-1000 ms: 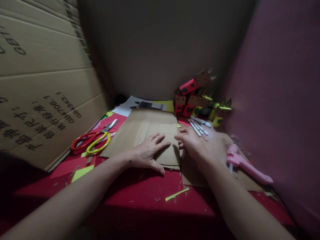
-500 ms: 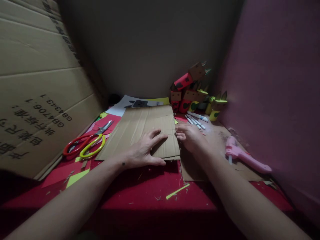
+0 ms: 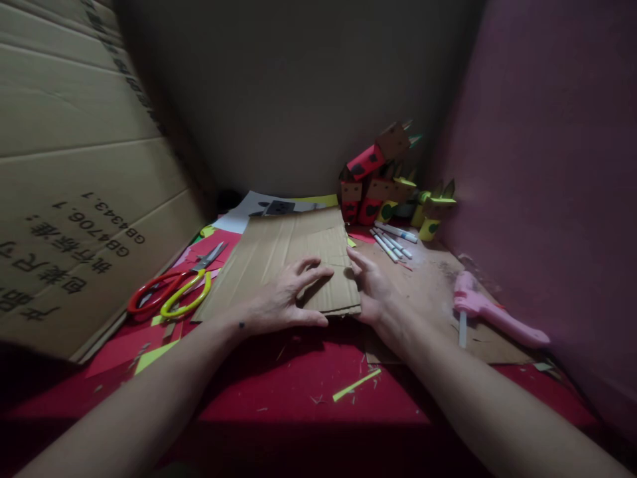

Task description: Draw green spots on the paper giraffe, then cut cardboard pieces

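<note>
A brown corrugated cardboard sheet (image 3: pixel 269 249) lies in the middle of the table, its near edge showing more than one layer. My left hand (image 3: pixel 293 292) rests on its near right part with fingers spread, the thumb stretched along the near edge. Against the sheet's right edge is my right hand (image 3: pixel 375 289), fingers and thumb apart; some of its fingers are hidden. Left of the sheet lie scissors (image 3: pixel 192 282) with one red and one yellow handle. Another cardboard piece (image 3: pixel 423 279) lies flat under my right forearm.
Several markers (image 3: pixel 393 240) lie behind my right hand. A pink glue gun (image 3: pixel 492 312) rests at the right. Small red and yellow cardboard figures (image 3: pixel 378 192) stand at the back. A large carton (image 3: pixel 89 186) rises on the left; a yellow paper strip (image 3: pixel 357 385) lies in front.
My right hand has opened from curled fingers, its index finger and thumb now extended along the sheet's right edge. The left hand stays nearly in place. The view has shifted slightly.
</note>
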{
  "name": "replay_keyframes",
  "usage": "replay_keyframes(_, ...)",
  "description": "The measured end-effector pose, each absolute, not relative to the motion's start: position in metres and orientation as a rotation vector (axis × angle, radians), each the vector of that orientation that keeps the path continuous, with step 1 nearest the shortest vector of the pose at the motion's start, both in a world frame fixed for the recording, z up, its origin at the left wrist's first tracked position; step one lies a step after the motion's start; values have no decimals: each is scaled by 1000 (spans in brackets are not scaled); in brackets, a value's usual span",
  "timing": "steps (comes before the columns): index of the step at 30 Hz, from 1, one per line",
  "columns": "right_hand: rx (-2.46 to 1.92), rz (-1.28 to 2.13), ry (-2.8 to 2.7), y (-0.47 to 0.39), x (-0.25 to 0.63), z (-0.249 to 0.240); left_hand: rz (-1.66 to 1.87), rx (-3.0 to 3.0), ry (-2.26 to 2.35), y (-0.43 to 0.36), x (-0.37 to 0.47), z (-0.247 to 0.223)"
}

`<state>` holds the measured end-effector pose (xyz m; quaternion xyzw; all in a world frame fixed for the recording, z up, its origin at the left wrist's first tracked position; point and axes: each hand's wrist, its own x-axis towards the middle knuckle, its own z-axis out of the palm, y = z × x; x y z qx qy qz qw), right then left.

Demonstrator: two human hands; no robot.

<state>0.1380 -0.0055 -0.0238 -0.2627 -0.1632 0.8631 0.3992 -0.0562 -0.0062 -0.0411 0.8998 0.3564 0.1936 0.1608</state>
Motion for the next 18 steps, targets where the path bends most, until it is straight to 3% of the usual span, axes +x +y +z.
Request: replay_keyframes(18,-603,2196,-411,1,142,-32,603,2575,932,-10,-52,-37)
